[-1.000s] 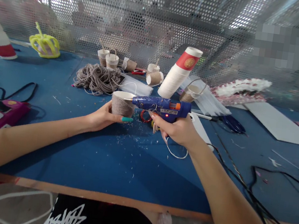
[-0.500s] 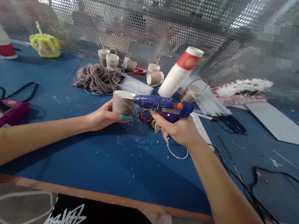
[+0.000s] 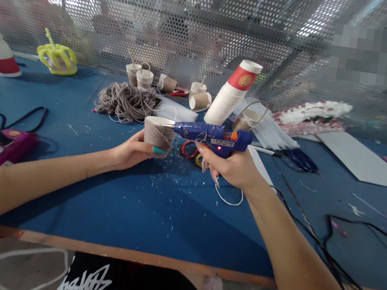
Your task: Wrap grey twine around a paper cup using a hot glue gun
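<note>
My left hand [image 3: 133, 149] grips a small paper cup wrapped in grey twine [image 3: 159, 133], held upright just above the blue table [image 3: 133, 204]. My right hand [image 3: 233, 168] holds a blue hot glue gun [image 3: 213, 135] with a lit red lamp. Its metal nozzle points left and touches the cup's upper rim. A strand of twine runs from the cup back to a loose twine bundle [image 3: 125, 101]. Red-handled scissors [image 3: 190, 150] lie under the gun.
A tilted stack of paper cups [image 3: 232, 94] stands behind the gun, with several small twine-wrapped cups [image 3: 145, 78] near the mesh wall. Black cables [image 3: 311, 230] trail at right; a pink glue gun [image 3: 4, 148] lies at left, a yellow crown [image 3: 57, 58] far left.
The cup and glue gun have shifted slightly; my left hand has turned the cup a little, and the nozzle stays at the cup's rim.
</note>
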A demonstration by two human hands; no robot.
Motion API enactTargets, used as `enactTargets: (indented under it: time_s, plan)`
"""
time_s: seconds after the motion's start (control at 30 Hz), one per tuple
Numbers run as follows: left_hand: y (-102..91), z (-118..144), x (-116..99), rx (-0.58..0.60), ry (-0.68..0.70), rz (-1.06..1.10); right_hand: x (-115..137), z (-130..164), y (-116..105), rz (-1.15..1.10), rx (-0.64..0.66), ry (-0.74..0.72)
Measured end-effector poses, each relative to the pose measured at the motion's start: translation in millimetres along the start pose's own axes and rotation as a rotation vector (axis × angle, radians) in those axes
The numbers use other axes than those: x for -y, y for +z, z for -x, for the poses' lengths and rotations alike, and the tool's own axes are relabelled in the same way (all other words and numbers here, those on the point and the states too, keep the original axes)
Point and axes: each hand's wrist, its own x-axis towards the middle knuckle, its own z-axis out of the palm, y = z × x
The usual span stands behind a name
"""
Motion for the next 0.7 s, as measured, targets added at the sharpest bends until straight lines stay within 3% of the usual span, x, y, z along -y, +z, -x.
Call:
enactTargets:
  time_s: [0.37,0.7]
  plan:
    - [-8.1,-1.6,2.5,0.071,0.016,0.062,-3.5,-0.3,-2.1,0.020,-0.021,-0.008]
    - [-7.4,-1.5,-0.7,0.060,-0.011,0.123,-3.9,-1.5,-1.5,-0.031,-0.018,-0.028]
